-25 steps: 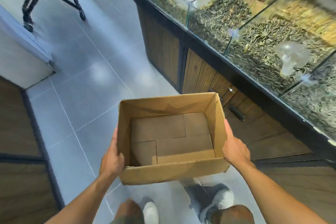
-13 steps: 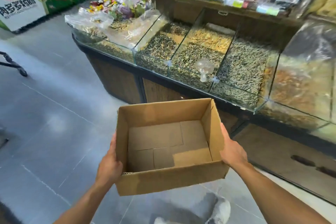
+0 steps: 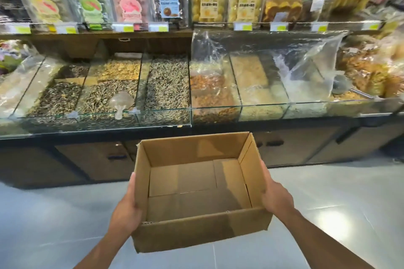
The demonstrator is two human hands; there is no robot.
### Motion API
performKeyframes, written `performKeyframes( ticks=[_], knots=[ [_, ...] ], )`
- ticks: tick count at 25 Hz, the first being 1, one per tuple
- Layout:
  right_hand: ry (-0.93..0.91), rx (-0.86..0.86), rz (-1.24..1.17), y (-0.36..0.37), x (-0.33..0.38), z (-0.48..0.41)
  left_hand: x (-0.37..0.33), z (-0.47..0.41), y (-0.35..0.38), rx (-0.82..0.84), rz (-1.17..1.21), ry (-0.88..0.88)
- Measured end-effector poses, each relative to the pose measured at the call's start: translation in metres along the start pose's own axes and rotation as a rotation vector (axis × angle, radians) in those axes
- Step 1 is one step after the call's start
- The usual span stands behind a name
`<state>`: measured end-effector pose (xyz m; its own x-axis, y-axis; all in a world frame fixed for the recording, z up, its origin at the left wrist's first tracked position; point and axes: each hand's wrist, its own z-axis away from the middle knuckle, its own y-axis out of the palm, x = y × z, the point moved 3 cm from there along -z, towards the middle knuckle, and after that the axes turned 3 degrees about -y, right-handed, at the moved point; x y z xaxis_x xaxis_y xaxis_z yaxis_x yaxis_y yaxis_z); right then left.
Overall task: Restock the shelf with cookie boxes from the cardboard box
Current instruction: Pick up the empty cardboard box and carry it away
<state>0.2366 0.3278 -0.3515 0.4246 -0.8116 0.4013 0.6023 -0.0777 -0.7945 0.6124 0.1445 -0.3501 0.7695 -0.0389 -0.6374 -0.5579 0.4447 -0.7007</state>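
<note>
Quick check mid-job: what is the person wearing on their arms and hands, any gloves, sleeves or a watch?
Nothing shows. The left forearm and right forearm are bare to the frame edge: no sleeves. The left hand and right hand have no gloves; no watch, band or ring is visible.

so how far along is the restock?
Looks nearly finished. Done: the cardboard box is empty, only its bottom flaps showing, and the shelf carries a row of cookie packs. In hand: left hand and right hand hold the box by its sides, off the floor. Left: nothing visible to shelve; probably just clearing away the box.
</note>
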Motion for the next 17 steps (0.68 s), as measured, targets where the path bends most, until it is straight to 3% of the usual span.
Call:
performKeyframes(
  ticks=[4, 11, 17],
  knots=[
    [0.041, -0.062, 0.014, -0.062, -0.104, 0.002, -0.089, -0.009, 0.074, 0.119, -0.122, 0.076],
    [0.143, -0.233, -0.076, -0.147, -0.297, 0.026, -0.276, 0.019, 0.214, 0.306, -0.137, 0.388],
    [0.388, -0.402, -0.231, -0.192, -0.422, 0.068, -0.404, 0.044, 0.33, 0.479, -0.239, 0.571]
  ],
)
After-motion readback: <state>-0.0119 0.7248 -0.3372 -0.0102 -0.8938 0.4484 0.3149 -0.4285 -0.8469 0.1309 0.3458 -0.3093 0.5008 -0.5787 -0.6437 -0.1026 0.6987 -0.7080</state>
